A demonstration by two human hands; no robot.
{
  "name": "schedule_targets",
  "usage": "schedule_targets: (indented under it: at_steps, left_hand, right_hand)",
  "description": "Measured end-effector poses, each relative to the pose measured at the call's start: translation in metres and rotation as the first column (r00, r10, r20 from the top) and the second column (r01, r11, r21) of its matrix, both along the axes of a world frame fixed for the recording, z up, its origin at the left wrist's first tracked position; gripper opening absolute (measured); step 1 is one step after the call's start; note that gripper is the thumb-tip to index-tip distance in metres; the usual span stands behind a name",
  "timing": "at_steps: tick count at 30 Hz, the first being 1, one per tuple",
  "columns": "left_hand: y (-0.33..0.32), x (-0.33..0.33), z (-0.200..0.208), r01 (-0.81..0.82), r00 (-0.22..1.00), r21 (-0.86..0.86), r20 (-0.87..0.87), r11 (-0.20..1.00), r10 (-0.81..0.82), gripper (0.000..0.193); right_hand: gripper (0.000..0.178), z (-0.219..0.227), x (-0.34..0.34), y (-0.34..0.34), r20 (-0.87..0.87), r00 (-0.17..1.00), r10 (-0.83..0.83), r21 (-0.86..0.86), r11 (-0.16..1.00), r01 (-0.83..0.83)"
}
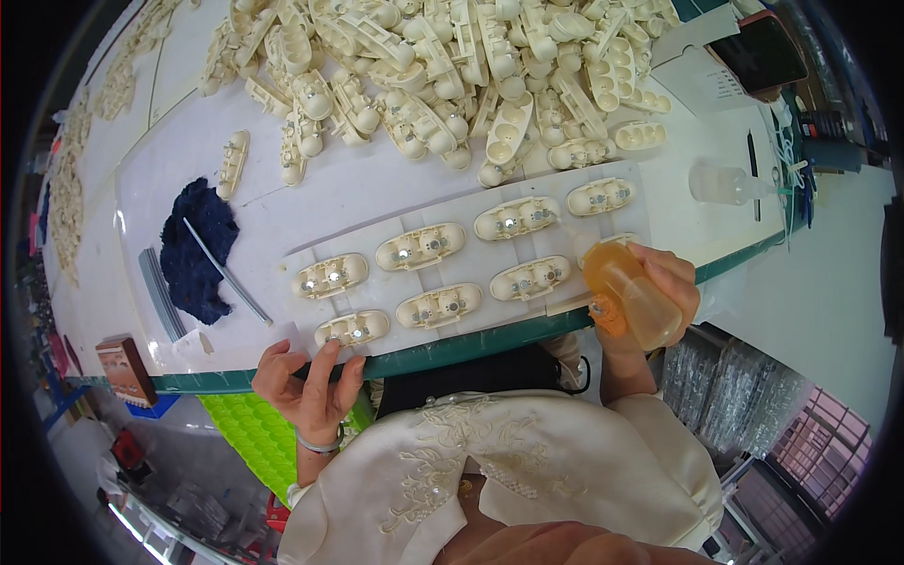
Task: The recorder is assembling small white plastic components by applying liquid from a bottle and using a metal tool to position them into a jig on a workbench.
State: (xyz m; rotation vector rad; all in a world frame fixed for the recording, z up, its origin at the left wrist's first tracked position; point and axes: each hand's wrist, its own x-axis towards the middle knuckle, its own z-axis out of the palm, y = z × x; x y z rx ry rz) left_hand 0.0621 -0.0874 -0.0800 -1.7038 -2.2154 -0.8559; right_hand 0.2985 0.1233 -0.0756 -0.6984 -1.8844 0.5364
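- We see the right hand [664, 282] wrapped around an amber bottle [626, 292] at the right end of a white tray [471, 268] on the bench [377, 188], nozzle tipped toward the tray.
- The tray carries two rows of cream shells [421, 247].
- Our left hand [306, 377] rests at the bench's near edge, fingers loosely curled and holding nothing, fingertips touching the tray's near left corner.
- A heap of shells [452, 66] lies beyond.

Glossy transl. plastic bottle [629, 294], matt cream shells [421, 247]
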Motion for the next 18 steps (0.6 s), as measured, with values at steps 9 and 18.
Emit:
schedule_targets:
  at_steps: [9, 18]
  left_hand:
    - [0.0, 0.0, 0.0, 0.008, 1.0, 0.004, 0.008, 1.0, -0.008, 0.033]
    - [-0.002, -0.001, -0.002, -0.005, 1.0, -0.016, -0.027, 1.0, 0.005, 0.032]
  right_hand:
    - [0.047, 0.003, 0.013, 0.006, -0.073, 0.979, -0.188, 0.082, 0.978, 0.194]
    - [0.057, 0.001, 0.019, 0.016, -0.032, 0.993, -0.117, 0.068, 0.991, 0.119]
